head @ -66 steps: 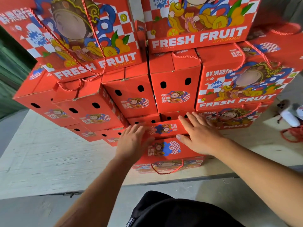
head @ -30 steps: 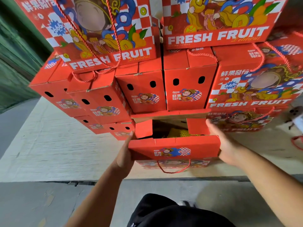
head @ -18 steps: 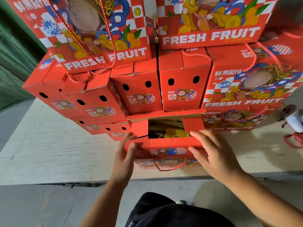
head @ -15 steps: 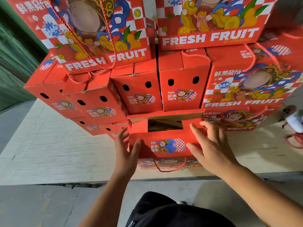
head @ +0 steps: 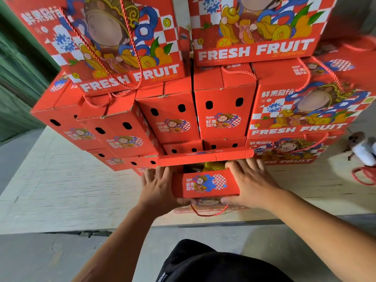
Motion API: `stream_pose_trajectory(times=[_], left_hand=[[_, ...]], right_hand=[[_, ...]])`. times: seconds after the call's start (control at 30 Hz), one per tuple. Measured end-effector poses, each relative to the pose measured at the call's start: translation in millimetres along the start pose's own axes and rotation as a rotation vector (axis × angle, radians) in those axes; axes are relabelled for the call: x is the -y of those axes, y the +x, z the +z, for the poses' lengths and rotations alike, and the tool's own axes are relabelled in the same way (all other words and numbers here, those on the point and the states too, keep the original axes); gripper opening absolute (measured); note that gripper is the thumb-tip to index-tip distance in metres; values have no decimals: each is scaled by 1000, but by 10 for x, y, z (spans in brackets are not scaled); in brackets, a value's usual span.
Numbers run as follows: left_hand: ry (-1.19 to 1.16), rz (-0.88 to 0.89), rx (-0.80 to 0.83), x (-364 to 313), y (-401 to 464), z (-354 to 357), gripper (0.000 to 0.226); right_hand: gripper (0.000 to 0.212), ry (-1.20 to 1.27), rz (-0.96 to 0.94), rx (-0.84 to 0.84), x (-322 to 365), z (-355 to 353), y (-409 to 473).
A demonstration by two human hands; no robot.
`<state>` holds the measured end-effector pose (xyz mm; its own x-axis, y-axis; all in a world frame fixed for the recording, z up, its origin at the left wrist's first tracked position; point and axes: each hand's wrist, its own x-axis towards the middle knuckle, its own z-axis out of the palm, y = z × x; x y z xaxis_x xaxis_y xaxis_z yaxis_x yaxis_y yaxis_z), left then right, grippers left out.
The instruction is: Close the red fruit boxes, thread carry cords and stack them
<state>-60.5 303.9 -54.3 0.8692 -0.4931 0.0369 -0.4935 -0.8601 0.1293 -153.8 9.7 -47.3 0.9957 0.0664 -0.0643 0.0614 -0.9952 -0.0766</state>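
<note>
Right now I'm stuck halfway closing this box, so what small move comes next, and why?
Probably fold the front flap down over the gap. Both hands, left hand and right hand, hold its ends, the back flap is raised, and yellow fruit netting shows between them.

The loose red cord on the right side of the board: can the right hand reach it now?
Probably yes, once freed. The loose red cord lies in the open on the board, nothing between, but the right hand now holds the open box.
</note>
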Motion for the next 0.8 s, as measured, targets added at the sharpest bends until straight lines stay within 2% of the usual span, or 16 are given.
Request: stream_pose_trajectory(times=[0.1,0.2,0.27,0.3,0.33,0.37,0.47,0.5,0.53,0.6,0.7,0.77,0.8], left_hand=[[-175,-114,-56,-30,-180,57,102],[-343,-224,-148,-69,-402,186,66],[-338,-270,-152,-98,-382,221,61],[-328,-299,-134,-107,-327,221,61],[-310,-319,-113,-117,-261,210,61],[-290,-329,-97,-121,-196,199,62],[-326,-339,-106,-121,-115,178,70],[-350,-342,-123,-119,-124,183,73],[-369,-344,-142,-128,-139,198,75],[-448,-385,-221,-192,-170,230,72],[-571,-462,-474,-303,-140,177,60],[-462,-268,-570,-282,1,70,63],[-388,-126,-504,-240,114,-1,66]], right_hand=[[78,209,-72,-170,-44,-22,-148],[41,486,-119,-536,-209,-29,-335],[37,531,-25,-689,-314,-136,-285],[40,519,2,-709,-338,-213,-193],[46,494,12,-672,-339,-294,-65],[56,463,16,-560,-323,-374,81],[85,341,51,11,-235,-477,423],[91,263,28,120,-232,-437,469],[95,189,-1,146,-245,-387,485],[97,103,-38,68,-286,-309,492],[91,-43,-109,17,-312,-230,551],[85,-85,-118,35,-314,-172,564],[83,-66,-108,65,-315,-152,552]])
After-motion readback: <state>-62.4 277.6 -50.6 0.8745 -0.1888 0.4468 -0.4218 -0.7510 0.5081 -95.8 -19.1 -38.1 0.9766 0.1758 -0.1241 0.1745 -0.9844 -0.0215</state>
